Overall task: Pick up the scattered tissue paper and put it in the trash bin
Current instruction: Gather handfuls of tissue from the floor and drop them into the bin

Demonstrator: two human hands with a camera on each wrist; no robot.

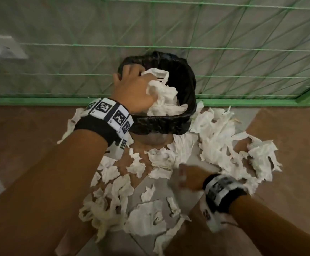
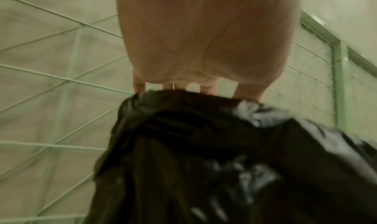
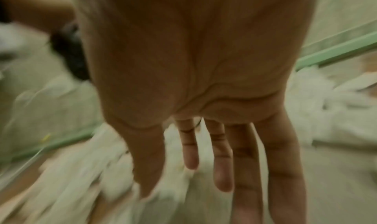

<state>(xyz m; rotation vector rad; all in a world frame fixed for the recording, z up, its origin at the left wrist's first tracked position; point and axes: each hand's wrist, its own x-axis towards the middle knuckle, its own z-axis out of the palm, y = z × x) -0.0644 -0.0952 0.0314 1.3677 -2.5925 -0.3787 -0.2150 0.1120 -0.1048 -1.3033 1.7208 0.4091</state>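
Observation:
A bin lined with a black bag [image 1: 161, 123] stands on the floor against a green mesh fence. My left hand [image 1: 135, 78] is over its left rim, with a crumpled wad of white tissue [image 1: 164, 97] against the fingers in the bin's mouth. In the left wrist view the left hand [image 2: 204, 53] shows spread fingers whose tips vanish behind the bag [image 2: 204, 146]; no tissue shows there. Scattered tissue [image 1: 222, 137] covers the floor in front of and right of the bin. My right hand [image 1: 189, 179], blurred, hovers low over it; in the right wrist view the right hand [image 3: 206, 155] has straight fingers holding nothing.
The green wire mesh fence [image 1: 224, 52] and its base rail [image 1: 58, 101] close off the far side. A white wall box with cables [image 1: 4, 49] sits at the far left. More torn tissue [image 1: 146, 218] lies near me on brown and grey floor tiles [image 1: 289, 163].

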